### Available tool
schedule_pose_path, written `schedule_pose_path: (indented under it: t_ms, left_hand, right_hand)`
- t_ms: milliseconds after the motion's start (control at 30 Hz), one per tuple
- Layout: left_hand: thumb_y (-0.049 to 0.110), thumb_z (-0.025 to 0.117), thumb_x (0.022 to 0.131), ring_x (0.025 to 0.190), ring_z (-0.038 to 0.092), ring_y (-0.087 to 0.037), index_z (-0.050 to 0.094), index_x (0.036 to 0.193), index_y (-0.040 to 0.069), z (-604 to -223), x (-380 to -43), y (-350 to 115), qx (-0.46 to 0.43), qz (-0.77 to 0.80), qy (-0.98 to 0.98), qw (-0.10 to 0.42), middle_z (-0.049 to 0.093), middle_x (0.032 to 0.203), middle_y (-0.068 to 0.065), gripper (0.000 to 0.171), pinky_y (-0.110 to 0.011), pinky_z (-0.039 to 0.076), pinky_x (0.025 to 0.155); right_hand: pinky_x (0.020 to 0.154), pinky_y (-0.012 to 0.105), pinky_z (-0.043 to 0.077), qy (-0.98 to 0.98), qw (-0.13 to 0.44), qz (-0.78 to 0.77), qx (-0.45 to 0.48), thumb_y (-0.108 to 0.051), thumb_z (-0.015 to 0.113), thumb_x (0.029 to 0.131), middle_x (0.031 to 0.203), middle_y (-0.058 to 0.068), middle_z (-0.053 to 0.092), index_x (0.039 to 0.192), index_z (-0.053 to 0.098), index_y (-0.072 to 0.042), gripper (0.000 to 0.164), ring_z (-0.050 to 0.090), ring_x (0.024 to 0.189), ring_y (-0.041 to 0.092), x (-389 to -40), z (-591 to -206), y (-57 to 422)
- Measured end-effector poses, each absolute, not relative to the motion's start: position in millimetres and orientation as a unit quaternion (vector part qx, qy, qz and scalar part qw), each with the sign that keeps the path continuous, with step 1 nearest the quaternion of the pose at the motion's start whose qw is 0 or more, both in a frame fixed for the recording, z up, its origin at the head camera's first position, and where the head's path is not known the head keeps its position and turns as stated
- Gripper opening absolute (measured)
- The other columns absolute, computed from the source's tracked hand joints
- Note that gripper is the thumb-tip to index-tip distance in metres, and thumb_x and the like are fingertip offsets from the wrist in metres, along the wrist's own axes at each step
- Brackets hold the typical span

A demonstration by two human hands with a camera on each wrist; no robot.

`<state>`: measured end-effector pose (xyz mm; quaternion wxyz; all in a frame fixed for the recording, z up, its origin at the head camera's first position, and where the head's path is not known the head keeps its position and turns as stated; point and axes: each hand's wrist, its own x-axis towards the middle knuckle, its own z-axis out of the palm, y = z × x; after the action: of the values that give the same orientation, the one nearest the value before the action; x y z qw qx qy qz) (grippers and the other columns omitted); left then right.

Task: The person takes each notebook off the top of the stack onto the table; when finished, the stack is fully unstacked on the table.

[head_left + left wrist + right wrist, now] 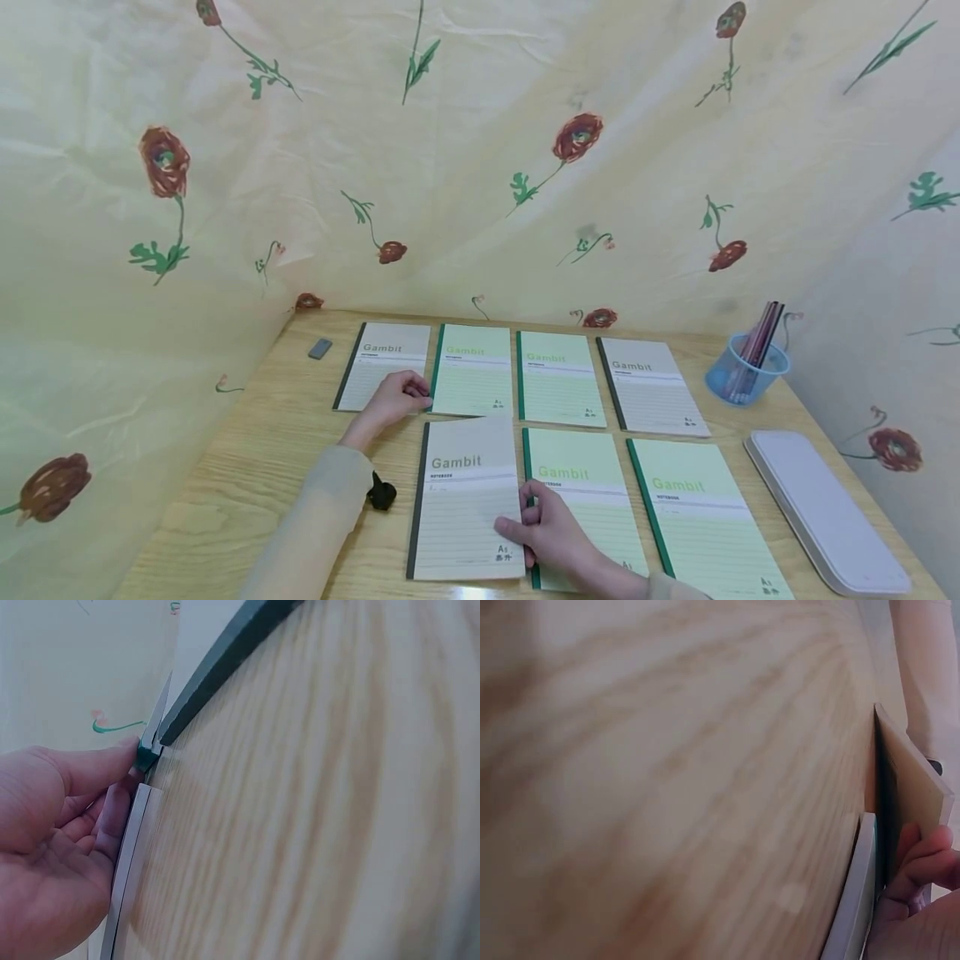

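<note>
In the back row, my left hand [393, 400] reaches over a grey notebook [390, 346] to the near left corner of a green notebook [474, 371]. Its thumb and fingers pinch the dark green spine corner [148, 756], as the left wrist view shows. My right hand [551, 529] grips the right edge of another grey Gambit notebook [465, 500] in the front row, thumb on the cover and fingers beneath. The right wrist view shows that notebook [911, 769] tilted, its held edge raised off the table. A green notebook [577, 454] lies partly under the right hand.
Further right lie a green notebook [705, 508], another green one [558, 375] and a grey one [652, 383]. A blue pencil cup [731, 383] and a white case [825, 508] stand at the right. A small grey eraser-like block [319, 348] sits at the back left.
</note>
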<state>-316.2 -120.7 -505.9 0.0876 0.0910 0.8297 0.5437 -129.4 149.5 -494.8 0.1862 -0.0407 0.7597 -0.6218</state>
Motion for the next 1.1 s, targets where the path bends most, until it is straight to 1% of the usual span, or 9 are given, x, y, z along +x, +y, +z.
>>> schedule_pose_path:
  t_ms: [67, 267, 400, 600, 733, 967, 1100]
  left_hand:
    - [0.0, 0.073, 0.087, 0.087, 0.059, -0.019, 0.066, 0.103, 0.0, -506.0, -316.2, -120.5, 0.093, 0.543, 0.83, 0.086, 0.064, 0.093, -0.008, 0.017, -0.031, 0.049, 0.078]
    - [0.0, 0.073, 0.088, 0.086, 0.059, -0.019, 0.066, 0.102, 0.0, -506.5, -316.4, -120.4, 0.097, 0.541, 0.832, 0.082, 0.064, 0.093, -0.008, 0.016, -0.032, 0.049, 0.078]
    - [0.0, 0.073, 0.088, 0.086, 0.059, -0.019, 0.066, 0.102, 0.0, -507.7, -316.7, -120.2, 0.095, 0.54, 0.832, 0.083, 0.064, 0.093, -0.008, 0.016, -0.031, 0.049, 0.078]
    - [0.001, 0.074, 0.087, 0.087, 0.059, -0.019, 0.067, 0.102, 0.002, -509.3, -317.1, -120.8, 0.091, 0.536, 0.835, 0.083, 0.065, 0.093, -0.007, 0.017, -0.031, 0.049, 0.079]
    - [0.001, 0.074, 0.087, 0.088, 0.06, -0.02, 0.066, 0.102, 0.002, -510.1, -317.4, -120.9, 0.093, 0.532, 0.838, 0.081, 0.064, 0.094, -0.008, 0.017, -0.031, 0.049, 0.079]
    - [0.002, 0.074, 0.088, 0.088, 0.06, -0.019, 0.066, 0.103, 0.002, -509.6, -316.2, -120.7, 0.093, 0.532, 0.837, 0.085, 0.065, 0.094, -0.007, 0.017, -0.032, 0.049, 0.08]
    - [0.002, 0.073, 0.089, 0.087, 0.06, -0.019, 0.066, 0.103, 0.001, -508.0, -316.0, -120.9, 0.096, 0.53, 0.837, 0.09, 0.065, 0.095, -0.007, 0.016, -0.032, 0.049, 0.08]
  right_hand:
    - [0.042, 0.019, 0.034, 0.763, 0.187, -0.618, -0.044, -0.017, 0.075, 0.091, 0.053, 0.0, 0.052, 0.093, 0.042, -0.004, 0.036, 0.049, 0.039, 0.011, -128.4, -495.6, 149.8]
    - [0.038, 0.019, 0.035, 0.798, 0.181, -0.573, -0.053, -0.028, 0.075, 0.091, 0.054, 0.0, 0.054, 0.094, 0.044, -0.003, 0.041, 0.05, 0.037, 0.008, -124.6, -495.7, 152.2]
    - [0.037, 0.02, 0.036, 0.81, 0.181, -0.555, -0.056, -0.032, 0.073, 0.092, 0.054, -0.001, 0.055, 0.094, 0.045, -0.004, 0.04, 0.048, 0.035, 0.007, -121.5, -495.6, 152.3]
    - [0.036, 0.02, 0.031, 0.812, 0.192, -0.549, -0.051, -0.028, 0.068, 0.096, 0.054, -0.001, 0.055, 0.104, 0.046, -0.003, 0.034, 0.044, 0.033, 0.007, -119.2, -495.2, 152.5]
    - [0.037, 0.02, 0.031, 0.809, 0.196, -0.552, -0.051, -0.025, 0.067, 0.097, 0.055, -0.001, 0.055, 0.108, 0.047, -0.002, 0.033, 0.044, 0.034, 0.008, -117.6, -495.2, 153.9]
    - [0.037, 0.022, 0.036, 0.819, 0.187, -0.541, -0.045, -0.022, 0.068, 0.096, 0.063, 0.002, 0.061, 0.118, 0.045, 0.002, 0.039, 0.046, 0.037, 0.009, -114.9, -495.3, 155.0]
    - [0.036, 0.023, 0.036, 0.815, 0.183, -0.548, -0.048, -0.019, 0.068, 0.095, 0.066, 0.004, 0.062, 0.119, 0.044, 0.001, 0.04, 0.046, 0.037, 0.01, -114.1, -491.7, 154.5]
